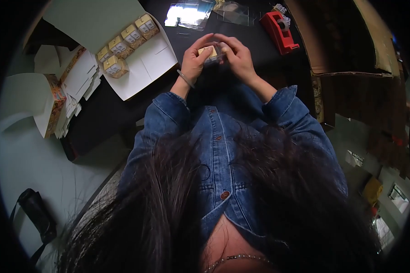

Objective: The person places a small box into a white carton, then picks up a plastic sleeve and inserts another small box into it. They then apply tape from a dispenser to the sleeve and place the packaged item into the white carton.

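Observation:
Both hands meet over the black table, close in front of my body. My left hand is closed around a small box with a pale yellow top, its thumb lying on the top. From the other side, my right hand closes on the box's right end, thumb and fingers bent inward. Something shiny and see-through, like clear plastic, shows at that end, but its edges are hard to make out. Fingers hide most of the box.
On the left, an open white carton holds several similar small boxes. Flattened cartons are stacked beside it. Clear plastic sheets lie at the back. A red tape dispenser stands right, near a large cardboard box.

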A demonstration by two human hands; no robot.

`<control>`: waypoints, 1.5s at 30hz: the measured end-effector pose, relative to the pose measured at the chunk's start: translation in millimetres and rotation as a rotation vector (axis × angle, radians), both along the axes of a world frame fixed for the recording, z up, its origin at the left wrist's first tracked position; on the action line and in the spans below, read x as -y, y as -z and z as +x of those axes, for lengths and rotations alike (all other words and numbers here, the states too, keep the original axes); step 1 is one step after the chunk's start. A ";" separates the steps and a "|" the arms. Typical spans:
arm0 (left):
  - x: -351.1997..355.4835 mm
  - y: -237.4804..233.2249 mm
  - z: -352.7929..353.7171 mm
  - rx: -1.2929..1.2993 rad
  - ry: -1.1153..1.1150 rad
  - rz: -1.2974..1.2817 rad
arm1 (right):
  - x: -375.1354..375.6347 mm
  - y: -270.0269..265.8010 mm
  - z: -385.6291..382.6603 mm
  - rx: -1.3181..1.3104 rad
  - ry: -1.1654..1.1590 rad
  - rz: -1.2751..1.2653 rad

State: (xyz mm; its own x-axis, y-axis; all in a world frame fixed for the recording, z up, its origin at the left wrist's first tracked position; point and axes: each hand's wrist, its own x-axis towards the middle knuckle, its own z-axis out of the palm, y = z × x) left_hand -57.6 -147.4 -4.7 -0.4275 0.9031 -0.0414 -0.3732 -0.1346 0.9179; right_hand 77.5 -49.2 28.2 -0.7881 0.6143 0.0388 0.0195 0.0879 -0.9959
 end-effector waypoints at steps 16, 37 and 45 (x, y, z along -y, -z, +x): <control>15.2 15.4 -5.3 -0.526 0.162 -0.100 | -45.4 -12.6 -13.8 0.044 -0.367 0.616; 2.4 22.9 50.6 -0.568 -0.205 -0.087 | -30.7 -21.8 24.9 0.172 -0.102 0.661; -76.2 -9.9 13.5 -0.290 0.436 -0.073 | -114.2 -51.0 85.5 0.180 0.041 0.771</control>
State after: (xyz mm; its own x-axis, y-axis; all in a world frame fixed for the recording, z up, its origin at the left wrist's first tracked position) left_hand -44.2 -71.2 5.2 -0.0165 0.9988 -0.0466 -0.1093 0.0445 0.9930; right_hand 163.0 65.0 79.2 -0.8002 0.4945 0.3394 0.1925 0.7478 -0.6354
